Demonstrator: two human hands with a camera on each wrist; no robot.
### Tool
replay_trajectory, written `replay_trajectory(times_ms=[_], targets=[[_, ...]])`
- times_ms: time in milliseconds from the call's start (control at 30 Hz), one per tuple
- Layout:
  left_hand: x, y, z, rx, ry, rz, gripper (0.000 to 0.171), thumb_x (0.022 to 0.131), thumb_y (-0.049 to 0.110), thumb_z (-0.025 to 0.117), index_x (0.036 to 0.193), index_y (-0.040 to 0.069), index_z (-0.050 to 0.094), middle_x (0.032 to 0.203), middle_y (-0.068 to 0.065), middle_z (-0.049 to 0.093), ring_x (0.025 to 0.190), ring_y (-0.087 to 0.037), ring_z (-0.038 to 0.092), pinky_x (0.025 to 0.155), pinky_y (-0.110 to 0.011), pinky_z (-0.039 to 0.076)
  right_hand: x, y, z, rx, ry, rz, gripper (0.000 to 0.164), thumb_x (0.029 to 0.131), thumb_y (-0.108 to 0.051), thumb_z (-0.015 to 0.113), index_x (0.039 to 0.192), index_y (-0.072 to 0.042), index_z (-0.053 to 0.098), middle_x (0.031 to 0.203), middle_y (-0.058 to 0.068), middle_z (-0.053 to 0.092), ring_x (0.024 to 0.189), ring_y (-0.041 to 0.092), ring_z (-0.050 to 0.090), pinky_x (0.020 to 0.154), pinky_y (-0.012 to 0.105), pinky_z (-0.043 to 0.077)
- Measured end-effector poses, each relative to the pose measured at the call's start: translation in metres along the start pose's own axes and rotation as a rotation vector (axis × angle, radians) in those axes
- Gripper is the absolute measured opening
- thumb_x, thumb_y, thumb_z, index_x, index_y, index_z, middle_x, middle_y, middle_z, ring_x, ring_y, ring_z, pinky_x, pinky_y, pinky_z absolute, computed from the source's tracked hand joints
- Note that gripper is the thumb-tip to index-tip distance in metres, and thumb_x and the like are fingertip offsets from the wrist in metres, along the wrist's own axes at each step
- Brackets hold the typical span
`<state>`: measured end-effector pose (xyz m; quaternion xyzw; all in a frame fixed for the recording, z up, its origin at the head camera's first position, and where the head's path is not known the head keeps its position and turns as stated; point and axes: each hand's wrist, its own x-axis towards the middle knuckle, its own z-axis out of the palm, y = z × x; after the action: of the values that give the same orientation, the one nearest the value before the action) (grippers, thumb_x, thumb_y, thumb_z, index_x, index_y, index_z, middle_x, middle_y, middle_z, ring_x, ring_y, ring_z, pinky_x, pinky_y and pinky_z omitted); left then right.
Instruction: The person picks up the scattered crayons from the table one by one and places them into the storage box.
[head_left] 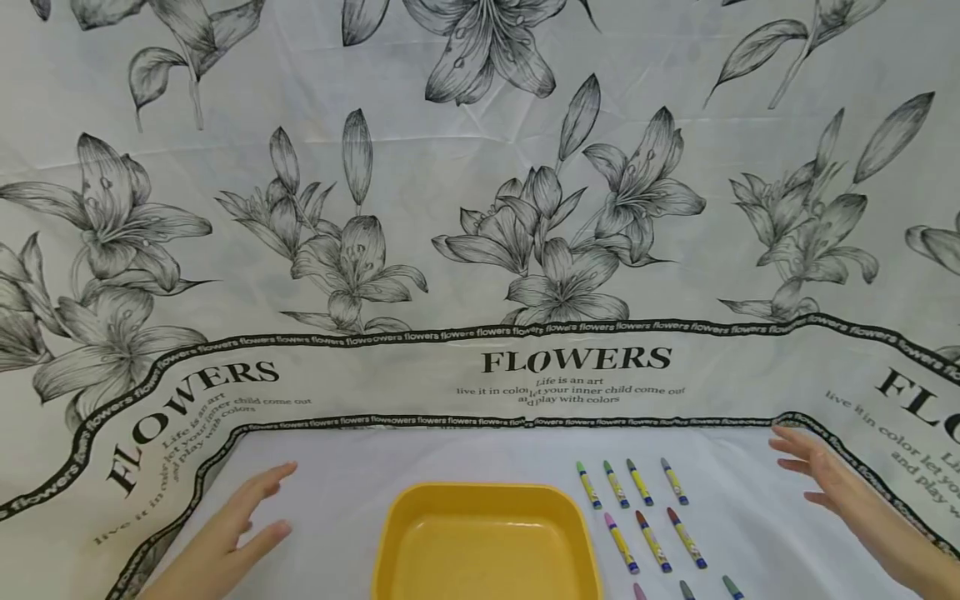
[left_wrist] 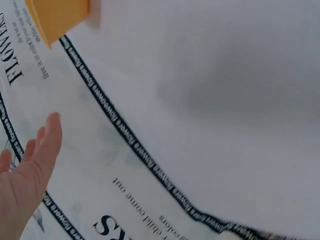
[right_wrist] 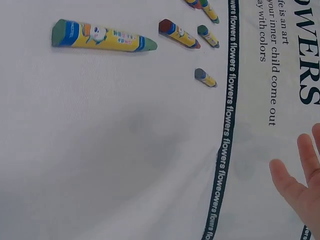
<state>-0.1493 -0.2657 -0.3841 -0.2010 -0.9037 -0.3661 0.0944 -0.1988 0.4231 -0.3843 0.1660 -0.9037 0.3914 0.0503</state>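
Observation:
My left hand (head_left: 232, 529) is held to the left of a yellow tray (head_left: 487, 543), its fingers spread apart from the thumb with nothing between them. On the far right my right hand (head_left: 843, 492) is raised, fingers loosely extended and holding nothing. Several crayons in yellow-and-blue wrappers lie in rows between the tray and that hand, among them a pink crayon (head_left: 622, 542), a dark red crayon (head_left: 686, 538) and a grey-blue crayon (head_left: 674, 482). In the right wrist view a green crayon (right_wrist: 102, 36) lies closest to the camera. The head view's lower edge cuts off the tray and the nearest crayons.
A white cloth (head_left: 322, 467) covers the table. Behind it and along both sides runs a flower-printed cloth (head_left: 420, 208) with a black lettered border and the word FLOWERS. A corner of the tray shows at the top of the left wrist view.

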Motion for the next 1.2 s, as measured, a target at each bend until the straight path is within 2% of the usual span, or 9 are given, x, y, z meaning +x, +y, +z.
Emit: replay_trajectory(times_ms=[67,133,200,267,400,600,767,933,1200], targets=[[0.002,0.0,0.006,-0.267,-0.101,-0.162,0.055,0.095,0.019,0.053,0.142,0.005,0.028,0.138,-0.027,0.035,0.12,-0.03,0.045,0.082,-0.041,0.051,0.001,0.002,0.002,0.102,-0.023,0.019,0.045,0.103,-0.025,0.009,0.143,-0.033,0.029,0.123,-0.025,0.041,0.102,-0.01,0.043,0.067,0.032,0.047],[0.004,-0.002,0.015,-0.478,-0.184,-0.32,0.057,0.097,0.023,0.05,0.142,0.0,0.024,0.138,-0.033,0.031,0.116,-0.039,0.047,0.08,-0.046,0.052,0.003,-0.004,0.003,0.28,-0.06,0.094,0.044,0.103,-0.029,0.009,0.133,-0.041,0.039,0.114,-0.022,0.049,0.099,-0.004,0.049,0.073,0.032,0.05],[0.006,-0.005,0.024,-0.628,-0.244,-0.412,0.06,0.097,0.024,0.049,0.141,-0.004,0.02,0.137,-0.035,0.03,0.115,-0.041,0.048,0.08,-0.051,0.051,0.003,-0.006,0.007,0.412,-0.059,0.11,0.046,0.104,-0.027,0.011,0.126,-0.041,0.048,0.108,-0.015,0.054,0.096,0.003,0.054,0.073,0.029,0.052],[0.007,-0.007,0.034,-0.704,-0.271,-0.455,0.061,0.096,0.025,0.052,0.14,-0.005,0.022,0.133,-0.03,0.039,0.11,-0.033,0.052,0.08,-0.048,0.051,0.004,-0.006,0.008,0.525,-0.068,0.144,0.044,0.104,-0.027,0.015,0.118,-0.043,0.053,0.104,-0.012,0.056,0.092,0.006,0.056,0.073,0.031,0.054],[0.011,-0.007,0.051,-0.801,-0.31,-0.483,0.058,0.095,0.026,0.054,0.137,-0.005,0.029,0.123,-0.016,0.054,0.1,-0.022,0.057,0.082,-0.044,0.051,0.006,-0.004,0.01,0.63,-0.132,0.277,0.039,0.104,-0.029,0.024,0.106,-0.044,0.06,0.098,-0.011,0.06,0.089,0.009,0.06,0.075,0.032,0.054],[0.015,-0.006,0.067,-0.854,-0.341,-0.503,0.055,0.094,0.026,0.055,0.134,-0.005,0.033,0.109,-0.01,0.06,0.092,-0.02,0.059,0.081,-0.042,0.052,0.017,0.003,0.023,0.585,-0.264,0.495,0.022,0.1,-0.034,0.038,0.104,-0.037,0.059,0.1,0.0,0.061,0.091,0.016,0.06,0.079,0.035,0.052],[0.018,-0.005,0.077,-0.888,-0.361,-0.495,0.052,0.095,0.025,0.054,0.133,-0.004,0.034,0.107,-0.008,0.061,0.094,-0.021,0.06,0.082,-0.04,0.052,0.025,0.008,0.035,0.55,-0.256,0.522,0.026,0.098,-0.029,0.046,0.118,-0.018,0.058,0.1,0.002,0.06,0.09,0.017,0.059,0.077,0.035,0.052],[0.019,-0.004,0.085,-1.01,-0.406,-0.443,0.047,0.095,0.019,0.054,0.132,-0.003,0.035,0.107,-0.011,0.061,0.095,-0.025,0.061,0.083,-0.04,0.052,0.033,0.01,0.043,0.506,-0.18,0.573,0.042,0.095,-0.029,0.052,0.123,0.003,0.052,0.096,0.002,0.062,0.087,0.017,0.061,0.076,0.032,0.053],[0.021,-0.002,0.093,-1.063,-0.386,-0.489,0.046,0.093,0.015,0.056,0.13,-0.003,0.037,0.098,-0.009,0.06,0.086,-0.023,0.064,0.08,-0.039,0.053,0.046,0.015,0.053,0.503,-0.146,0.609,0.045,0.09,-0.016,0.059,0.123,0.013,0.048,0.095,0.002,0.064,0.084,0.016,0.062,0.075,0.032,0.053]])
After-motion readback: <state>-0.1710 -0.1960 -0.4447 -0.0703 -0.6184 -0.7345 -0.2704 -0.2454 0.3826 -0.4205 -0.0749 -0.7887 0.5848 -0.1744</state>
